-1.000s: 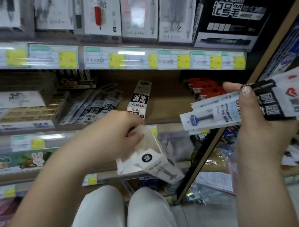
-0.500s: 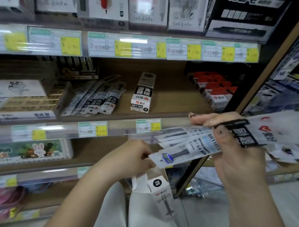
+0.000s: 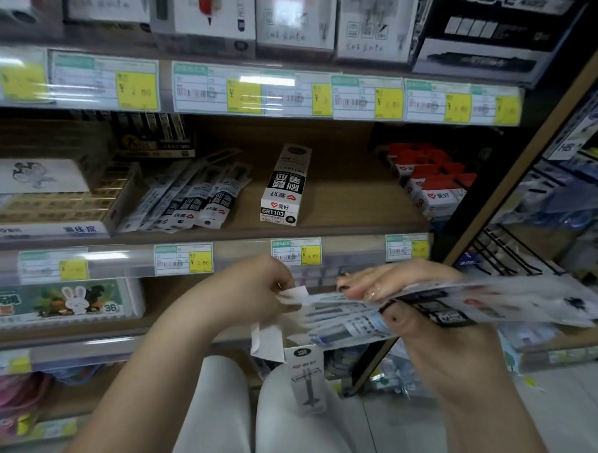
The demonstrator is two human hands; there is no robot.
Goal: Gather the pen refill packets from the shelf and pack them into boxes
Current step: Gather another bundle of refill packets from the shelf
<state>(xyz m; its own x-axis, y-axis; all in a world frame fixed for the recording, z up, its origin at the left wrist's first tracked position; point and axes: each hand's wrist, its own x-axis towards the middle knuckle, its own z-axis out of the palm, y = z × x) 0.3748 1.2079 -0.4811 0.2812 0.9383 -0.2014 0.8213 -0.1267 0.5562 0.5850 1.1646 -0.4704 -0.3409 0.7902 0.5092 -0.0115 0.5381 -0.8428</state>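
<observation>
My right hand (image 3: 420,320) pinches a fanned bundle of pen refill packets (image 3: 355,318), thumb on top, fingers (image 3: 363,284) curled over. My left hand (image 3: 253,293) pinches the open flap of a small white box (image 3: 305,374) over my lap, the packets' ends just at its mouth. The packets are clear sleeves with black-and-white labels. More packets (image 3: 192,197) lie on the shelf (image 3: 343,207) beside a closed refill box (image 3: 285,188).

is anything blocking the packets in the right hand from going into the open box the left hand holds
Nothing visible does. The right hand grips the refill packets, whose tips reach the raised flap of the box held by the left hand; its mouth is hidden.
</observation>
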